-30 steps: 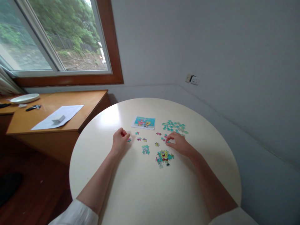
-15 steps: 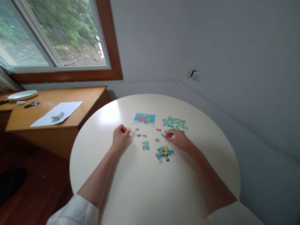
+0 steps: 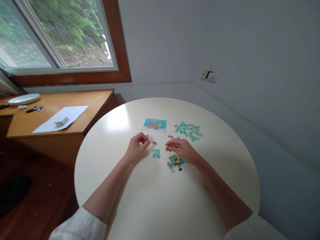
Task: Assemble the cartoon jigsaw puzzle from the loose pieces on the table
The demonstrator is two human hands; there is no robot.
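Note:
My left hand is closed in a pinch, its fingertips at a small puzzle piece mostly hidden by them. A yellowish puzzle piece lies just to the right of those fingertips. My right hand pinches a pink puzzle piece low over the table. Right below it lies a joined section with a yellow cartoon figure, partly covered by the hand. Between the hands, nearer to me, rests a small joined section with a pale face.
A picture card lies beyond my hands on the round white table. Several loose teal pieces are spread at the back right. A wooden desk with paper and a white plate stands to the left.
My left hand has moved right, to the loose pieces in the middle. My right hand has shifted left, away from the loose pile, with a pink puzzle piece at its fingertips.

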